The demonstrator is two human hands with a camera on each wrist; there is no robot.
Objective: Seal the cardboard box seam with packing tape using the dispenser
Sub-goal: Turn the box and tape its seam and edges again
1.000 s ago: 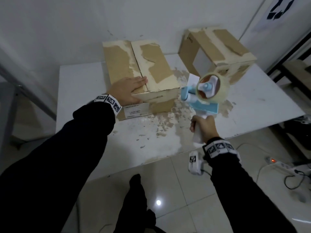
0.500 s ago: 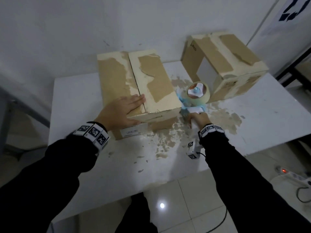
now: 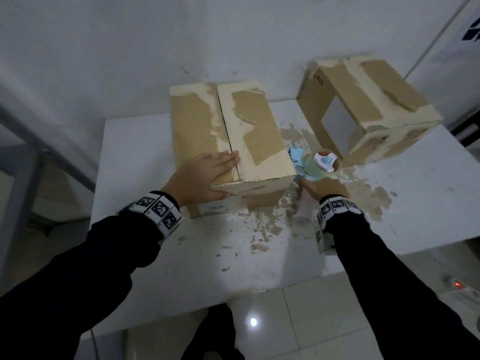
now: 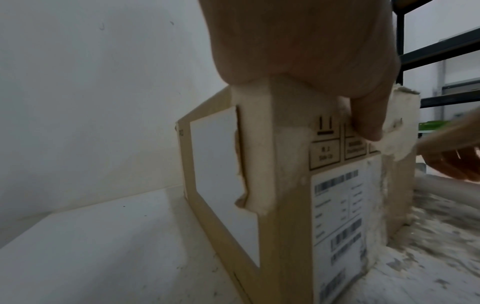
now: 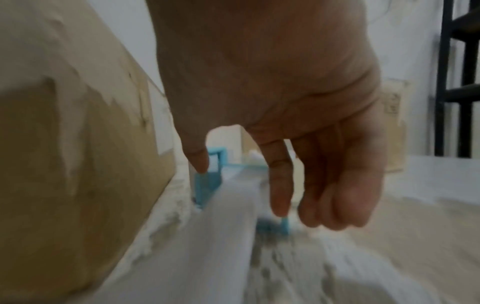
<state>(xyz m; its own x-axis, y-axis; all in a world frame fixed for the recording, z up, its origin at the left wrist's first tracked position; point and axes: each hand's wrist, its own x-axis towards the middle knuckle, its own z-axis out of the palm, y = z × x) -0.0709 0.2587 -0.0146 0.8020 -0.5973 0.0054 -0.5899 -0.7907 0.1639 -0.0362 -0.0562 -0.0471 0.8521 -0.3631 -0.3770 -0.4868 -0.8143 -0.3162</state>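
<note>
A cardboard box [image 3: 259,141] with torn tape patches stands on the white table [image 3: 155,255], its centre seam [image 3: 226,131] running away from me. My left hand [image 3: 202,175] lies flat on the box top at the near edge, fingers straight across the seam; its thumb [image 4: 363,119] hangs over the front face of the box [image 4: 291,205]. The blue tape dispenser [image 3: 324,165] with its tape roll lies on the table right of the box. My right hand [image 3: 319,187] hovers over its white handle [image 5: 228,216], fingers [image 5: 279,195] loosely extended, not wrapped round it.
A second cardboard box [image 3: 368,110] stands at the back right, close behind the dispenser. Torn paper residue [image 3: 265,224] covers the table around both. A wall runs behind the table. A power strip [image 3: 462,292] lies on the floor at right; black shelving [image 5: 457,61] stands beyond.
The dispenser, held up in the air by my right hand a second ago, has come down onto the table beside the box, and the fingers have loosened. My left hand stayed on the box.
</note>
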